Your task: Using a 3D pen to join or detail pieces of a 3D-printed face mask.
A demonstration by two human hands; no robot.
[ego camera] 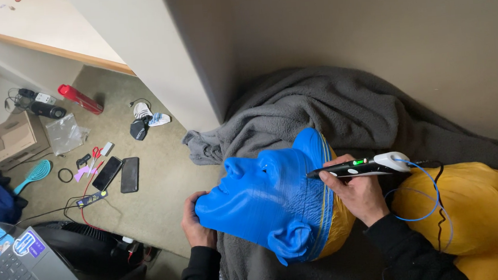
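We see the left hand (195,222) cupping the blue plastic head-shaped shell (268,200) on the grey blanket (340,110); right-hand fingers (336,182) pinch the black-and-white 3D pen (359,167), tip at the shell's blue-yellow rim, mid-seam, demanding steady tracing.

two phones (106,173) (129,174), one laptop (19,273), one hairbrush (34,174), one cardboard box (12,139)

A single head-worn camera looks steeply down from close above the wearer's lap, facing a corner of the wall (334,23), with carpeted floor (159,187) spreading away at left.
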